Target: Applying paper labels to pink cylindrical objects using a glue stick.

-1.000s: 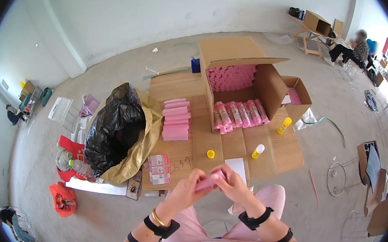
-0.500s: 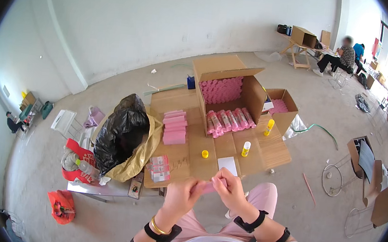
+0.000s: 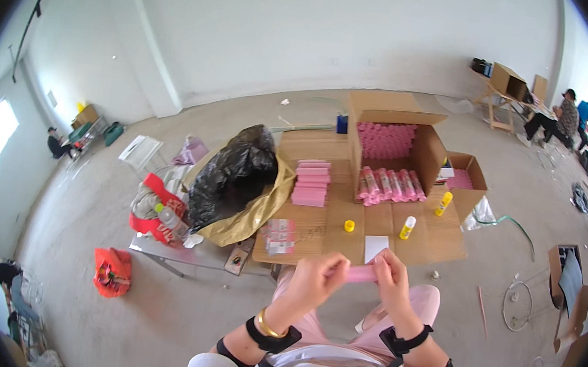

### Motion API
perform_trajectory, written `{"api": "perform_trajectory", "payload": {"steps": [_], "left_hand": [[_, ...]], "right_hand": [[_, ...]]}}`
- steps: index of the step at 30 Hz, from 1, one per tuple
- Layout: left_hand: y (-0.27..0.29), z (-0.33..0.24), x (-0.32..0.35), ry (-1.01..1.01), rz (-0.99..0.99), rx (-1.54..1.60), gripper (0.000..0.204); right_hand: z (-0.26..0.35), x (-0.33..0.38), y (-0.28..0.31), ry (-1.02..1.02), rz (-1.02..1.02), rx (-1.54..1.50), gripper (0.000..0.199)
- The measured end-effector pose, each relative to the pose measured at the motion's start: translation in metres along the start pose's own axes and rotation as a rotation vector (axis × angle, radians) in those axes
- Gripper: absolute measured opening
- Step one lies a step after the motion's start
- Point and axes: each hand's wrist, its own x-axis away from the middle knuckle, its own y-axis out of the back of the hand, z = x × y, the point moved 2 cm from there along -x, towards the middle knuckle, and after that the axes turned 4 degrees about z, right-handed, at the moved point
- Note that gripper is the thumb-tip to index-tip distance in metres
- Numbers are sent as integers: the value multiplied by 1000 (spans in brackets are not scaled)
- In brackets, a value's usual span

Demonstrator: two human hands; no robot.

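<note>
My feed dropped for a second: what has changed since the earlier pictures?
Both hands, left hand and right hand, kept hold of the pink strip and lifted it slightly, farther from the lap. The view tilted upward. The pink stack and open box stayed put.

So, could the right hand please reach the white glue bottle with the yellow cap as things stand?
Probably not freely: the right hand and left hand both grip a pink strip, though nothing blocks the glue bottle.

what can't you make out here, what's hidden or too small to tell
Head view, the only one:
- Pink piece: both ends covered by the left hand and right hand.
- Black bag: opaque, contents hidden.
- Large open carton: its walls hide the lower pink rolls.
- Seated people: too small and bent by the rim.
</note>
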Motion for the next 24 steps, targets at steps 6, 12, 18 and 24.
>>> {"api": "perform_trajectory", "payload": {"steps": [6, 12, 18, 24], "left_hand": [[-2, 15, 5, 624, 103, 594, 14], [7, 10, 7, -1, -53, -43, 21], [17, 50, 23, 398, 88, 217, 30], [86, 180, 69, 647, 16, -314, 41]], "right_hand": [[-8, 10, -3, -100, -23, 0, 22], [-25, 1, -18, -527, 126, -401, 21], [-31, -3, -24, -224, 129, 8, 23], [-86, 8, -10, -566, 203, -91, 26]]}}
